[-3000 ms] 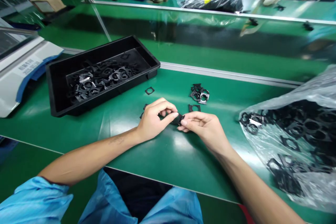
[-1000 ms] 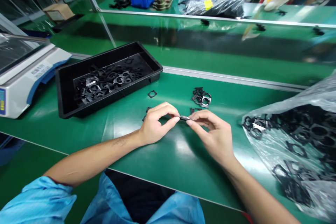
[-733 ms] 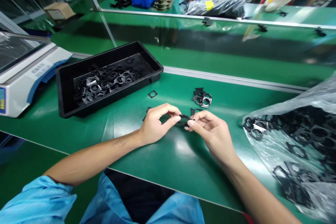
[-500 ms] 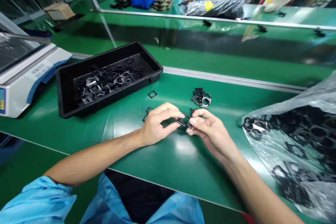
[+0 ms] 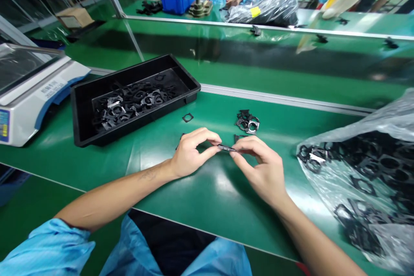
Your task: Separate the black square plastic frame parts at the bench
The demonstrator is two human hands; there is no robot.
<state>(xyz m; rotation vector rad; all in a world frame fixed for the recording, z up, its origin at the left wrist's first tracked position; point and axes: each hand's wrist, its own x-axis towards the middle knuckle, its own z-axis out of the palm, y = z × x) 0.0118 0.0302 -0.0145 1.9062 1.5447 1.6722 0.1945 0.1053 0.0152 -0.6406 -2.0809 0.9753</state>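
Right of the tray [image 5: 142, 117], left hand [image 5: 191, 152] and right hand [image 5: 262, 164] pinched a slim part [image 5: 226, 148]. Leftward, a label [image 5: 53, 87] was blurred.

Left sleeve [image 5: 48, 243] is crinkly light blue stuff, all bunched up around the elbow. Same blue on the garment [image 5: 216, 258] over the lap, with black clothing [image 5: 168, 233] between its panels. Bare hands [image 5: 190, 154] [image 5: 265, 168], plus a faint marking [image 5: 148, 175] on the left forearm [image 5: 119, 194].

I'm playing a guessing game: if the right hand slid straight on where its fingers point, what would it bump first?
Probably the left hand, which pinches the far end of the held black part; depth is unclear.
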